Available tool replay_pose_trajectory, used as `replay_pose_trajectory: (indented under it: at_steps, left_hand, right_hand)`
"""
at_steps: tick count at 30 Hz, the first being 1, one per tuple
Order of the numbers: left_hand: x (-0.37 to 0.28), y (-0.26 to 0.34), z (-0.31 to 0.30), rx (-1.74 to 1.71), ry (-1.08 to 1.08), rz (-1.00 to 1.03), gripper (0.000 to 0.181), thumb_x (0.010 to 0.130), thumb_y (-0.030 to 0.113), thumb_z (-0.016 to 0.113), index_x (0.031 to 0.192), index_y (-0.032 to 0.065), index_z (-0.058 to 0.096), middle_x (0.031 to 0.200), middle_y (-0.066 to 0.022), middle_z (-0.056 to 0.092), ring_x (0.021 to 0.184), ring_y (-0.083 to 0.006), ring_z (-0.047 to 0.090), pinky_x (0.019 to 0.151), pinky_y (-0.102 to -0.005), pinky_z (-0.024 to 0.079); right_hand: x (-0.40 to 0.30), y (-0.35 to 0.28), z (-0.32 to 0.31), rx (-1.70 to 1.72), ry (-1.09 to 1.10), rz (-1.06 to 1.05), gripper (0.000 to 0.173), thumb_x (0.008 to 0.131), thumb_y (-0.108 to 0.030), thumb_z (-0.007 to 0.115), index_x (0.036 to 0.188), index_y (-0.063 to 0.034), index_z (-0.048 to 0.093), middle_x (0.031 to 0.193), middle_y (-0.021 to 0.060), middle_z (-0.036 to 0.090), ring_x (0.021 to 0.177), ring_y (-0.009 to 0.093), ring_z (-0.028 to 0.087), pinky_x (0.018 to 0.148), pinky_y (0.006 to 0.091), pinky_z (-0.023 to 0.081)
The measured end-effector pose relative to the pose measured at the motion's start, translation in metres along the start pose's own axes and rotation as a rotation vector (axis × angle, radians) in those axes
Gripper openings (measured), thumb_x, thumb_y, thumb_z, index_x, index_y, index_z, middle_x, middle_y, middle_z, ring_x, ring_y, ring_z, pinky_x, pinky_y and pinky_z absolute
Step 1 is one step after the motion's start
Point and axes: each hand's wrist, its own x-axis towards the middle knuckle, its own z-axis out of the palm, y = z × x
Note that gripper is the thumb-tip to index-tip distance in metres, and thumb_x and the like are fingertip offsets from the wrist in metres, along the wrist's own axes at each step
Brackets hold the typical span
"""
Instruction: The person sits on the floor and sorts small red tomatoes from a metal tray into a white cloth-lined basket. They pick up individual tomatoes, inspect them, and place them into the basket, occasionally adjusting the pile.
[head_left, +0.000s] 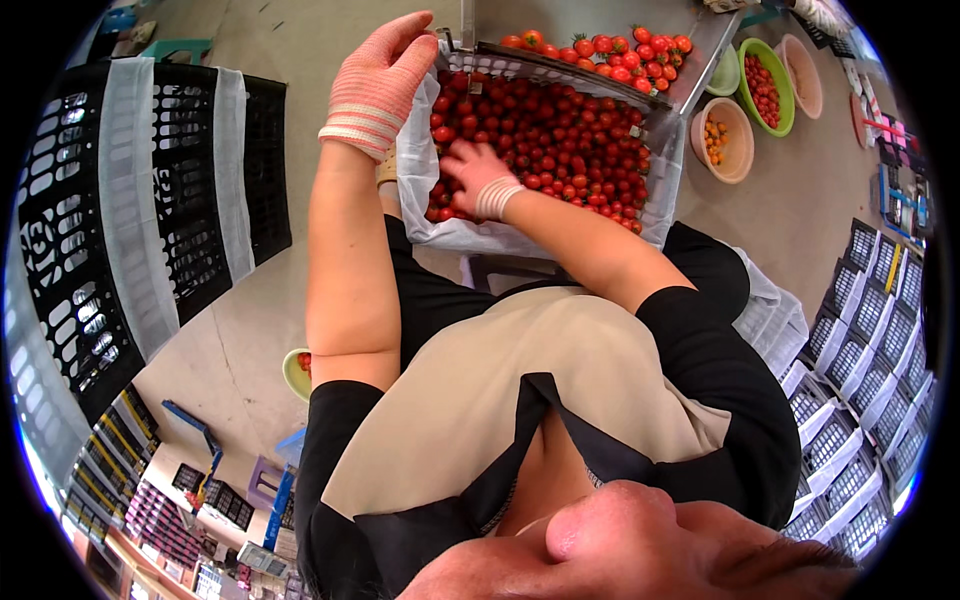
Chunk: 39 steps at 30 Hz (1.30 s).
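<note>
A crate lined with white cloth (420, 180) stands before me, filled with small red tomatoes (555, 142). My right hand (484, 180), in a pink glove with a striped cuff, rests among the tomatoes at the crate's left side, fingers spread and slightly blurred. Above the crate's upper left corner is my left hand (379, 82), gloved alike, its fingers pointing up and right near a metal hook; whether it holds anything is hidden. Larger red tomatoes (621, 60), some with green stems, lie on a metal tray (694, 64) just beyond the crate.
Black plastic crates (187, 195) with white liners stand at left. At upper right are a pink bowl of orange tomatoes (724, 142), a green bowl of red tomatoes (765, 86) and another person's gloved hand (821, 15). Lined crates (862, 315) are stacked at right.
</note>
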Motion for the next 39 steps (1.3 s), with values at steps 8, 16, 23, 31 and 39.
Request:
replay_pose_trajectory:
  at_steps: [8,16,23,31,39]
  left_hand:
    - [-0.003,-0.001,-0.007,0.008,0.006,-0.020,0.043,0.087,0.027,0.065,0.123,0.0047,0.060,0.113,-0.0119,0.066,0.104,-0.0173,0.061,0.091,-0.0283,0.046]
    - [-0.012,-0.018,-0.026,0.111,0.024,0.007,0.040,0.090,0.023,0.063,0.125,0.0039,0.058,0.110,-0.0069,0.066,0.099,-0.0134,0.062,0.083,-0.0255,0.049]
    - [-0.048,-0.060,-0.059,0.402,0.028,-0.062,0.049,0.085,0.037,0.058,0.124,0.0067,0.059,0.119,-0.0139,0.063,0.111,-0.0245,0.060,0.095,-0.0308,0.045]
    - [-0.094,-0.161,-0.113,0.597,-0.108,-0.278,0.047,0.086,0.034,0.060,0.123,0.0061,0.060,0.088,-0.0049,0.066,0.071,-0.0120,0.059,0.062,-0.0275,0.048]
    - [-0.125,-0.114,-0.069,0.264,0.039,-0.386,0.045,0.085,0.031,0.063,0.121,0.0050,0.061,0.092,-0.0037,0.065,0.081,-0.0102,0.058,0.069,-0.0254,0.047]
  right_hand:
    - [-0.065,0.044,-0.001,-0.197,-0.087,-0.465,0.034,0.076,-0.014,0.058,0.109,-0.0214,0.060,0.114,0.0103,0.051,0.107,0.028,0.054,0.084,0.0411,0.047]
    - [-0.146,0.113,-0.040,-0.465,-0.231,-0.257,0.037,0.075,-0.015,0.062,0.111,-0.0195,0.057,0.130,0.0097,0.047,0.110,0.029,0.054,0.079,0.0412,0.052]
    - [-0.157,0.154,-0.050,-0.455,-0.483,0.476,0.037,0.073,-0.012,0.064,0.110,-0.0151,0.064,0.121,0.0143,0.057,0.100,0.031,0.062,0.081,0.0404,0.053]
    - [-0.143,0.137,-0.063,-0.158,-0.432,0.350,0.037,0.082,-0.029,0.052,0.113,-0.0120,0.066,0.112,0.0145,0.065,0.102,0.033,0.063,0.087,0.0421,0.050]
    - [-0.148,0.101,-0.081,0.021,-0.287,0.342,0.044,0.084,-0.030,0.056,0.123,-0.0120,0.060,0.120,0.0153,0.062,0.114,0.032,0.056,0.098,0.0396,0.044]
